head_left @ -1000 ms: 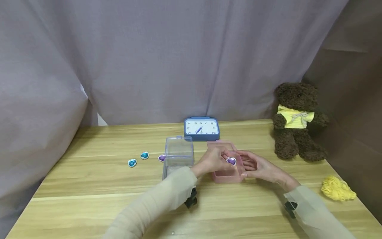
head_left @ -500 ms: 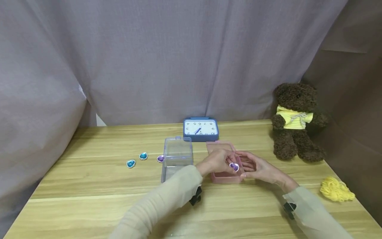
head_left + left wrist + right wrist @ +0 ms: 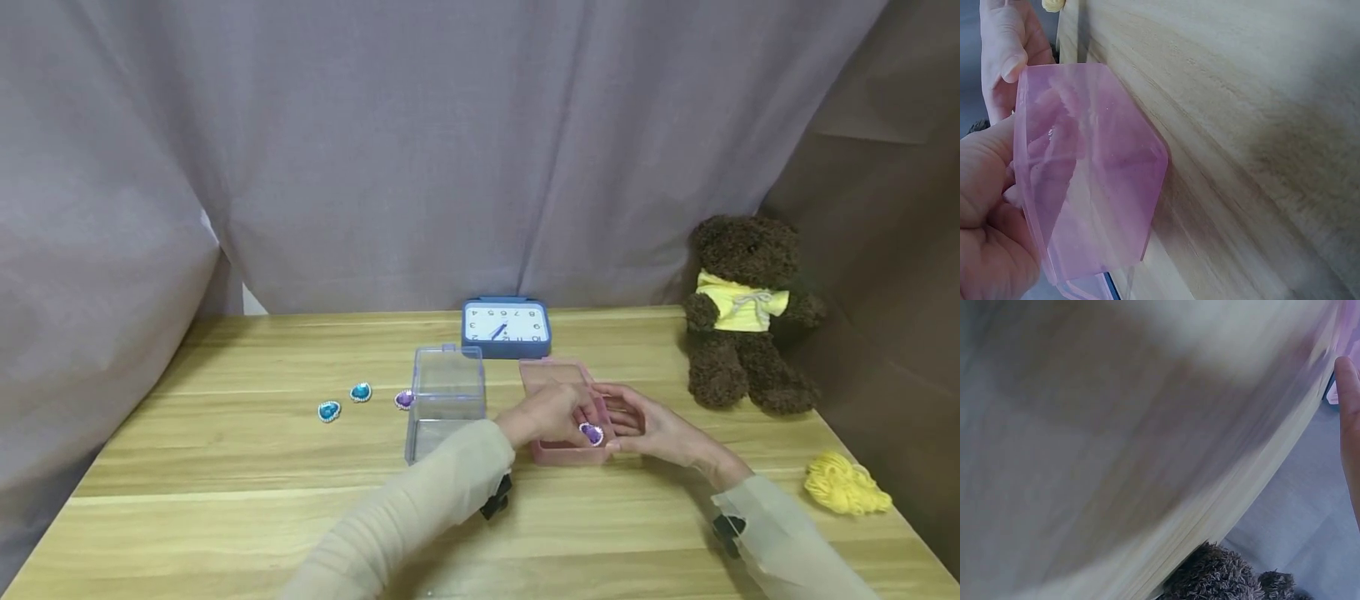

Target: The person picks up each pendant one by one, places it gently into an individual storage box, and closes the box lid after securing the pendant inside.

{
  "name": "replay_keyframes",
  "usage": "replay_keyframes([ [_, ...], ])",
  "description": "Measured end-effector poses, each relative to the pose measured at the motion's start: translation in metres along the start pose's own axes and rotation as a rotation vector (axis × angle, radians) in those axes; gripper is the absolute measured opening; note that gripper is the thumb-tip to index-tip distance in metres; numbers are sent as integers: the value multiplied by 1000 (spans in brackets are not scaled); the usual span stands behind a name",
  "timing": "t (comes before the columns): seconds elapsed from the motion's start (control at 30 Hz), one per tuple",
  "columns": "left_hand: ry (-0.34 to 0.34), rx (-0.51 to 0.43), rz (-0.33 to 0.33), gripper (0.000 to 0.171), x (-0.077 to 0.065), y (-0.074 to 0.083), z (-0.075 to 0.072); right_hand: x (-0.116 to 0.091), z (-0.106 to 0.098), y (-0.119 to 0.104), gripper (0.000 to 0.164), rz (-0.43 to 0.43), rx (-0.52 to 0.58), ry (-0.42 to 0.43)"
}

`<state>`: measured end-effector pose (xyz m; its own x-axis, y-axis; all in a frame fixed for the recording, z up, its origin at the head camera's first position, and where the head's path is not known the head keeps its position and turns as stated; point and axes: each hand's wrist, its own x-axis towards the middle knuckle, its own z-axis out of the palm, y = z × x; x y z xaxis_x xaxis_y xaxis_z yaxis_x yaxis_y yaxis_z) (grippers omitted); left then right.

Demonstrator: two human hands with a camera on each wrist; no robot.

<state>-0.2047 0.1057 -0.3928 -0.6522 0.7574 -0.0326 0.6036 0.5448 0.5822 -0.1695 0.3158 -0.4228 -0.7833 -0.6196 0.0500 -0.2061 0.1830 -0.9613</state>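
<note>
Compared with the frame half a second ago, the left hand's grip [image 3: 551,414], pinching a purple heart gem [image 3: 592,434], has shifted closer to the front wall of the open pink box [image 3: 570,457], the gem's exact depth being unclear; the right hand's grip [image 3: 656,425] remains at that box's right side, fingers extended against it. Count on the tabletop [image 3: 247,517]: two blue heart gems [image 3: 329,411], one further purple gem [image 3: 403,400] beside one clear box [image 3: 448,407], one clock [image 3: 506,327], one teddy bear [image 3: 742,312], one yarn bundle [image 3: 847,485].
</note>
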Motion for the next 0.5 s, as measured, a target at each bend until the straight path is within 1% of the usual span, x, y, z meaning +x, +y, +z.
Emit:
replay_keyframes([
  [0.07, -16, 13, 0, 20, 0, 2, -1, 0, 0, 0, 78, -3, -2, 0],
  [0.17, -17, 63, 7, 20, 2, 2, 2, 1, 0, 0, 78, -8, -12, 1],
  [0.37, -31, 58, -14, 20, 3, 5, 3, 0, 0, 0, 75, -7, -15, -1],
  [0.5, -28, 92, -6, 18, 4, 6, 3, 0, 0, 0, 74, -19, -12, -9],
])
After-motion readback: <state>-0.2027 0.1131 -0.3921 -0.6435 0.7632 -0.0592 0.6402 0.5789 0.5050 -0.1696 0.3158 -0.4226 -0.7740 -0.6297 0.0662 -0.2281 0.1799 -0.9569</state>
